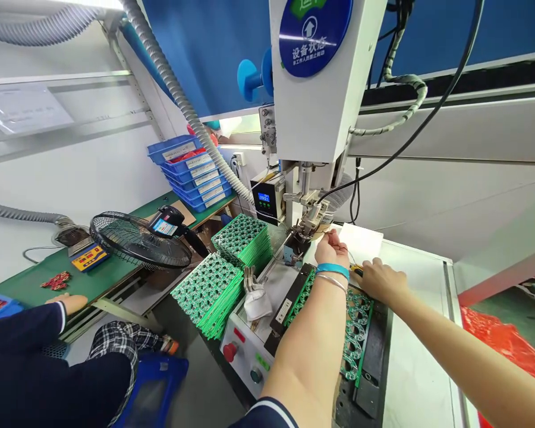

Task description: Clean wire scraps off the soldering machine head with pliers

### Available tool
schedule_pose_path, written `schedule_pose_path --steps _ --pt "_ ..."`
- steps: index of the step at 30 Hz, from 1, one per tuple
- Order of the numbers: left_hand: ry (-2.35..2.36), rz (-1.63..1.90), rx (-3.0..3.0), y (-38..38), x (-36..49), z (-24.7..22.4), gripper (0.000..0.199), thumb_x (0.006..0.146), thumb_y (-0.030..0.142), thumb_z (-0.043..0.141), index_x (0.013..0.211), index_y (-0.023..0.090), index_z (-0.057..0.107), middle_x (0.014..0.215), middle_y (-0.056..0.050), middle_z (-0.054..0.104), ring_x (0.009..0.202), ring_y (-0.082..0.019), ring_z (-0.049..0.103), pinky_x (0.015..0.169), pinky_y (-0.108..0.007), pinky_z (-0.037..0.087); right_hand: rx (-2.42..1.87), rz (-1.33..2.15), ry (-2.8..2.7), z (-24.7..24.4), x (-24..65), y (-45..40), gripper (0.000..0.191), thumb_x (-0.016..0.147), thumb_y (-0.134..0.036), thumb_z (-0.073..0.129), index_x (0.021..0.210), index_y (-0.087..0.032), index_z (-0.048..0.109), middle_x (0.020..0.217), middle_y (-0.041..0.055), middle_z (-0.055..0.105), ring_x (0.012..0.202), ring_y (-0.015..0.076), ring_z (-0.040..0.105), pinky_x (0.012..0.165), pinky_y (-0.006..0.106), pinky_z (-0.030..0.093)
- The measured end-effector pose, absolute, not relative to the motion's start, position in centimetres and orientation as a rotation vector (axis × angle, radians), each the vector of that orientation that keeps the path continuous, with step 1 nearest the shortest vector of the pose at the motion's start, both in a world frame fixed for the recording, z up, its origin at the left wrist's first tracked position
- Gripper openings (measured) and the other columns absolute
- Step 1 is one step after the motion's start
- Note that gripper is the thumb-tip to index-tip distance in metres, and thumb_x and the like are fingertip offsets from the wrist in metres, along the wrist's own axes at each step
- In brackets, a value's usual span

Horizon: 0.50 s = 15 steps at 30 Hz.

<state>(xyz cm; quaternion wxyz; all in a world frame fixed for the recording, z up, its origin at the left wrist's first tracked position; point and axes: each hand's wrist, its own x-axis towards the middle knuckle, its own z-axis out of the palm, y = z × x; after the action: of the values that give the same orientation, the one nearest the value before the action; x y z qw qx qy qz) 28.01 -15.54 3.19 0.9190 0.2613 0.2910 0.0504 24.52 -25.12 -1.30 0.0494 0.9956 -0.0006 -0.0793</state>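
My left hand [332,248], with a blue band and a bangle at the wrist, reaches up beside the soldering head [310,217] of the bench machine. Its fingers are curled together; what they pinch is too small to make out. To its right, my right hand [383,280] is closed around a small tool with a yellow and black handle [357,271], mostly hidden by the fingers. A thin wire-like line shows between the hands. Below them a green circuit board panel [355,333] with round cutouts lies in a black fixture [369,389], partly covered by my left forearm.
Stacks of green panels [209,291] stand left of the machine, near a red button [230,352]. A controller [267,199] sits behind. Further left are a fan [138,241], blue trays [196,172] and another person's hand [71,303] on a green bench.
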Motion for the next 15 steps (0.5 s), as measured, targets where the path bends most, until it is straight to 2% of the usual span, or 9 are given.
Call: schedule_pose_path --steps 3,7,11,15 --pt "0.652 0.062 0.571 -15.8 27.0 3.3 0.023 0.083 0.007 0.045 0.062 0.015 0.047 0.062 0.0 0.051 0.051 -0.006 0.053 0.046 -0.015 0.04 3.076 -0.238 0.01 -1.5 24.8 -25.0 0.048 0.092 -0.044 0.03 0.112 -0.007 0.055 0.113 0.0193 0.052 0.1 0.0323 0.057 0.076 0.045 0.045" --pt "0.603 0.002 0.711 -15.7 25.4 3.2 0.021 0.078 0.003 0.05 0.061 0.014 0.048 0.06 0.0 0.052 0.052 -0.007 0.055 0.052 -0.019 0.046 3.231 -0.426 -0.097 -0.5 25.6 -27.1 0.039 0.092 -0.038 0.033 0.105 -0.009 0.056 0.111 0.0202 0.054 0.1 0.032 0.056 0.075 0.039 0.044" --pt "0.606 -0.03 0.899 -14.7 25.2 2.8 0.018 0.073 0.002 0.056 0.061 0.013 0.05 0.053 0.002 0.049 0.045 -0.006 0.049 0.042 -0.016 0.036 3.397 -0.571 0.048 1.8 25.8 -29.6 0.024 0.091 -0.032 0.037 0.087 -0.015 0.054 0.084 0.0091 0.063 0.077 0.0195 0.059 0.064 0.027 0.043" --pt "0.59 -0.017 1.026 -13.8 25.7 2.4 0.016 0.069 0.002 0.058 0.062 0.014 0.051 0.05 0.004 0.049 0.042 -0.006 0.045 0.037 -0.015 0.028 3.398 -0.576 0.172 3.8 25.3 -29.2 0.023 0.09 -0.028 0.041 0.072 -0.017 0.048 0.068 0.0044 0.06 0.061 0.0143 0.056 0.056 0.024 0.039"
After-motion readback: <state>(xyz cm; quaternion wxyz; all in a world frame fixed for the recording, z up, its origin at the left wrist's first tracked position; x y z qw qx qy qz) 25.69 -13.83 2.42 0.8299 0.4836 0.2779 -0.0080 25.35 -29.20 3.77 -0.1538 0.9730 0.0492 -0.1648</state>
